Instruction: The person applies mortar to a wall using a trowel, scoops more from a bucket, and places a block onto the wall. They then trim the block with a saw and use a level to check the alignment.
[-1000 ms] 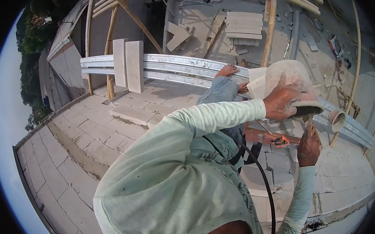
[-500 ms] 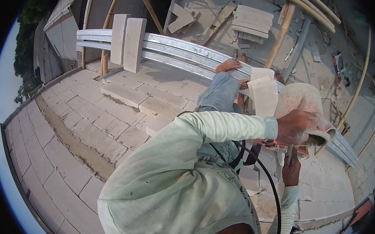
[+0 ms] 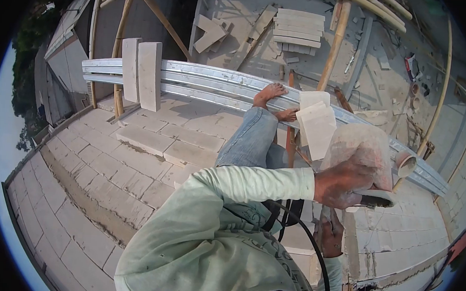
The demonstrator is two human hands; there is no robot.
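Observation:
My left hand (image 3: 345, 183) is closed on a pale, mortar-caked bucket (image 3: 361, 145), which is tilted with a dark opening toward the block wall (image 3: 392, 246). Lower down, my right hand (image 3: 331, 236) is beside the wall with its fingers curled and grey with mortar. What it grips is hidden. Thin pale block pieces (image 3: 318, 126) are stacked at the metal planks (image 3: 210, 83), just beyond the bucket. My bare feet (image 3: 271, 93) rest at these planks. A black cable (image 3: 312, 238) runs down past my right forearm.
Two pale blocks (image 3: 149, 76) stand across the planks at the left. Below lie more blocks (image 3: 190, 153) on a block surface with a mortar strip (image 3: 93, 203). Bamboo poles (image 3: 335, 45) rise around me. Stacked blocks (image 3: 299, 29) and rubble are on the floor beyond.
Both hands and the bucket have shifted left and downward in the view, which has itself moved. The orange-red object seen near my right hand earlier no longer shows.

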